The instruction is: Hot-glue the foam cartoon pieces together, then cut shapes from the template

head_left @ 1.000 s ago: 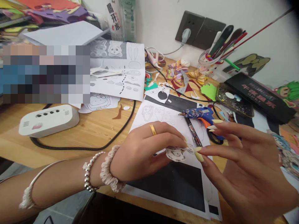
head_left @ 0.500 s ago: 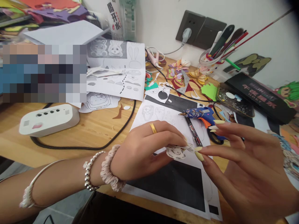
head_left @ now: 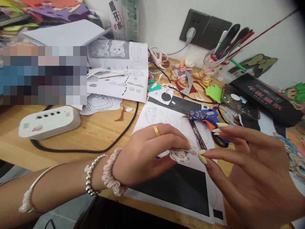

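head: left hand (head_left: 147, 156), right hand (head_left: 258, 173) pinch cutout (head_left: 179, 156)

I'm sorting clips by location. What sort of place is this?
Probably a craft desk: a glue gun, a pen and a sheet of printed animal shapes lie on it.

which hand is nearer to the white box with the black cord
Left. The left hand is to the right of the white box, holding the small white piece; the right hand is farther right, at that piece's other end.
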The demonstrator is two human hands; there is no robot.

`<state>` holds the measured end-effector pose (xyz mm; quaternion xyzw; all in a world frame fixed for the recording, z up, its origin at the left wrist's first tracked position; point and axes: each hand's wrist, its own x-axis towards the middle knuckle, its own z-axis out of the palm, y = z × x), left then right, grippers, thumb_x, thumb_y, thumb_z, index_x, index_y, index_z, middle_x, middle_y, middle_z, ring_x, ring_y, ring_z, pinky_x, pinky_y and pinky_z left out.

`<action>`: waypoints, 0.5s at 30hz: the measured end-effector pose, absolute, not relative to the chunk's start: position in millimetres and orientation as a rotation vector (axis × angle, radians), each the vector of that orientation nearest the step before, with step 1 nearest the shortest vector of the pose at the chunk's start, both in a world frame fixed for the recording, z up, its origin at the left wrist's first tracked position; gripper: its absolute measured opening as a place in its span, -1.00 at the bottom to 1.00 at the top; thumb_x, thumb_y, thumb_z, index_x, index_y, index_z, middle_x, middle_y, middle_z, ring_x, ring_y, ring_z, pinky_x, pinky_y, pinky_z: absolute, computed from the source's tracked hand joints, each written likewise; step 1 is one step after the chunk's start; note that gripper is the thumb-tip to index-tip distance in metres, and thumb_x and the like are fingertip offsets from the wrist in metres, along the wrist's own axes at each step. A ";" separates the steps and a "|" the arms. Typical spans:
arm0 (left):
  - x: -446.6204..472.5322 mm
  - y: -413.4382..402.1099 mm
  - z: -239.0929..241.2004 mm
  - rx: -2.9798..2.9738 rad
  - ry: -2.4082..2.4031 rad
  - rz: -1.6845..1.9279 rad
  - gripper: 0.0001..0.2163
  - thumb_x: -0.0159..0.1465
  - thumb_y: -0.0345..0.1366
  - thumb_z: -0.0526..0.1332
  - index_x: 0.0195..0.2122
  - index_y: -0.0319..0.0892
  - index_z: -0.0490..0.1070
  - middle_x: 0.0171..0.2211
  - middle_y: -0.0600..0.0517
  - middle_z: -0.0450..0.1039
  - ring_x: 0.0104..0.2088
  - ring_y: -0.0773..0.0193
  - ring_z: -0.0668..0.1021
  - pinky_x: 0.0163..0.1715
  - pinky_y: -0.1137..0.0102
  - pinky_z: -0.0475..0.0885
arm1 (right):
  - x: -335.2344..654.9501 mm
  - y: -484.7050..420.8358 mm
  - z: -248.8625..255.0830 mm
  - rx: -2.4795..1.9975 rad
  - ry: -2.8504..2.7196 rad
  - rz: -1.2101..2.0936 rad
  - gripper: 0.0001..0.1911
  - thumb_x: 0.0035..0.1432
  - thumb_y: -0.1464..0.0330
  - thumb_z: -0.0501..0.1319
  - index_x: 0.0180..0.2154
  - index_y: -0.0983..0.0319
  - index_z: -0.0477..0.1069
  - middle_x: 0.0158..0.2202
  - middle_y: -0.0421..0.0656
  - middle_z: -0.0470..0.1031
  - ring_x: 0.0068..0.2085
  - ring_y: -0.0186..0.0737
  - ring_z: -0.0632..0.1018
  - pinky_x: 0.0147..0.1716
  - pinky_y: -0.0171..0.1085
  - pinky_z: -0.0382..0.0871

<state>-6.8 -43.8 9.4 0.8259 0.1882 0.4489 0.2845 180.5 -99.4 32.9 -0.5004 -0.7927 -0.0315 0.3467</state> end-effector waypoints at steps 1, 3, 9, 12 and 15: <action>-6.8 -43.9 9.5 2.211 0.502 1.202 -0.88 0.13 -0.53 0.12 -0.30 -0.37 0.38 -0.34 -0.10 0.45 -0.29 0.40 0.48 -0.27 0.54 0.42 | 180.0 -99.4 32.4 -1.301 -2.053 -0.083 -0.81 -0.01 0.49 0.20 -0.32 0.09 0.37 -0.10 -0.15 0.29 -0.05 -0.13 0.32 -0.08 -0.11 0.23; -6.7 -44.1 9.7 2.213 0.496 1.200 -0.88 0.13 -0.53 0.12 -0.31 -0.38 0.38 -0.35 -0.11 0.45 -0.29 0.40 0.48 -0.27 0.55 0.42 | 179.0 -99.2 31.6 -1.305 -2.044 -0.084 -0.81 -0.01 0.49 0.20 -0.33 0.09 0.37 -0.11 -0.15 0.29 -0.06 -0.14 0.33 -0.08 -0.12 0.23; -6.0 -43.8 10.2 2.213 0.488 1.201 -0.89 0.13 -0.52 0.12 -0.32 -0.42 0.39 -0.36 -0.14 0.45 -0.31 0.39 0.48 -0.28 0.56 0.41 | 178.9 -99.7 31.2 -1.321 -2.032 -0.078 -0.80 -0.01 0.49 0.20 -0.33 0.09 0.37 -0.09 -0.16 0.29 -0.04 -0.13 0.32 -0.06 -0.10 0.22; -5.9 -44.1 10.1 2.209 0.488 1.201 -0.89 0.13 -0.53 0.12 -0.32 -0.42 0.39 -0.36 -0.13 0.45 -0.31 0.40 0.48 -0.28 0.56 0.41 | 179.5 -100.1 31.2 -1.317 -2.023 -0.092 -0.81 -0.03 0.49 0.21 -0.34 0.10 0.39 -0.09 -0.17 0.30 -0.05 -0.11 0.33 -0.06 -0.09 0.23; -5.9 -44.7 9.9 2.206 0.489 1.200 -0.89 0.13 -0.53 0.12 -0.32 -0.41 0.39 -0.36 -0.13 0.45 -0.30 0.40 0.48 -0.27 0.57 0.41 | 179.7 -100.2 30.9 -1.321 -2.009 -0.083 -0.80 -0.04 0.48 0.22 -0.34 0.09 0.40 -0.09 -0.17 0.30 -0.06 -0.09 0.35 -0.07 -0.07 0.26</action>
